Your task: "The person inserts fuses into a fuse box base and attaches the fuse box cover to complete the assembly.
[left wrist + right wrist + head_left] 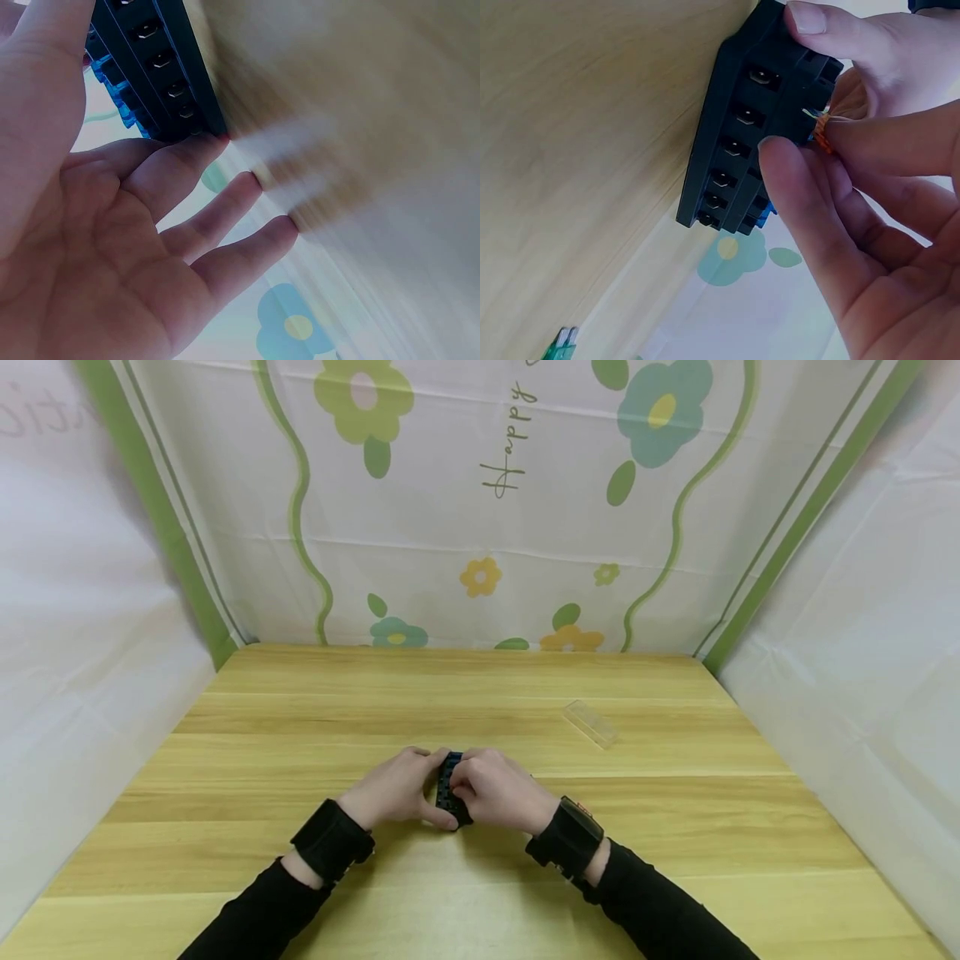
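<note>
A black fuse block (724,124) with a row of screw terminals along its side stands on the wooden table. My left hand (397,787) grips it by its two ends, thumb at the near end and index finger at the far end. The other left fingers extend past it in the left wrist view. Over the block's top, my right hand (498,789) pinches a small orange piece (822,133) between thumb and fingers. Fingertips hide most of that piece, and I cannot tell its kind. Blue parts (765,216) show at the block's far end.
A clear plastic cover (591,723) lies on the table (300,710), beyond the right hand. A green blade fuse (559,345) with metal prongs lies to the right of the block. White flowered cloth (450,527) hangs behind and at both sides.
</note>
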A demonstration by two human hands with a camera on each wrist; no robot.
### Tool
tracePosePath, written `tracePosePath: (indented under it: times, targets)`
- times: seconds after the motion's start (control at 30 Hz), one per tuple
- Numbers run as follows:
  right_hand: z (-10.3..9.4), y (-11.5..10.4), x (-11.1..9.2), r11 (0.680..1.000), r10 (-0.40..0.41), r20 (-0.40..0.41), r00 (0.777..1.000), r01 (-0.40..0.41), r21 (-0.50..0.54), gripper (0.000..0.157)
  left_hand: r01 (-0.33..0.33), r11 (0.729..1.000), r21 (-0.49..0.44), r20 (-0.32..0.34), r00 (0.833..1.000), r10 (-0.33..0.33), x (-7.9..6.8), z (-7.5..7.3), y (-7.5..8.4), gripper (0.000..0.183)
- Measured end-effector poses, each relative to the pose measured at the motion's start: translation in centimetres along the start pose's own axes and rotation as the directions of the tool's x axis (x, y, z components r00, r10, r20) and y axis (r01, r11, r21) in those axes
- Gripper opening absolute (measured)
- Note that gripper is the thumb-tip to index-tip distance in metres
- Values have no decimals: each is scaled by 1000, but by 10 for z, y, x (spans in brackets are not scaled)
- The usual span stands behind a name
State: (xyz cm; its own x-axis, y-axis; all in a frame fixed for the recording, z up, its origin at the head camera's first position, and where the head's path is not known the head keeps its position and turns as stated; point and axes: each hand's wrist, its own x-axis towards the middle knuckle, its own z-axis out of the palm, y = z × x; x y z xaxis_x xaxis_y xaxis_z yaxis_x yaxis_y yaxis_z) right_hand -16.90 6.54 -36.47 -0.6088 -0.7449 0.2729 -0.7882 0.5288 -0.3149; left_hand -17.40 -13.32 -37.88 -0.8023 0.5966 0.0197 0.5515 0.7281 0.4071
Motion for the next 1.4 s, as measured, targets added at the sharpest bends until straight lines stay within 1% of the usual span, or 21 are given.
tracePosePath:
  times: [0.17,0.27,0.4,0.53,0.67,0.8,0.9,1.03,1.13,1.2,1.4]
  targets:
    - [-1,-1,0,1000,-17,-5,1000,17,-25,16,-1,1000,4,-1,1000,1,0,0,0,97]
    - [-1,-3,1,997,-27,-1,1000,27,-70,17,-6,1000,8,-2,1000,6,0,0,0,96]
    - [-1,-7,3,990,-17,14,1000,19,-142,23,-21,1000,5,-7,1000,21,0,0,-1,92]
    - [-3,-12,5,973,2,44,999,8,-232,29,-29,1000,2,-13,1000,29,1,0,0,89]
    - [-4,-16,7,945,5,82,997,22,-327,33,-49,999,-19,-13,999,49,1,-1,0,87]
    - [-5,-18,10,919,0,116,993,46,-391,35,-52,996,-70,30,998,55,-1,-4,-5,89]
    - [-6,-18,11,913,-3,134,991,57,-405,37,-35,994,-102,72,996,42,-2,-7,-9,94]
    - [-8,-19,13,915,-1,163,987,66,-397,41,-47,991,-125,101,993,60,-1,-10,-14,96]
    - [-9,-20,16,919,11,193,981,66,-388,44,-77,990,-121,102,991,89,1,-11,-17,95]
    - [-9,-20,17,919,19,210,978,66,-388,44,-81,989,-121,100,991,94,2,-11,-19,95]
    - [-12,-20,20,927,33,241,970,60,-369,42,-54,989,-136,90,994,67,2,-11,-20,98]
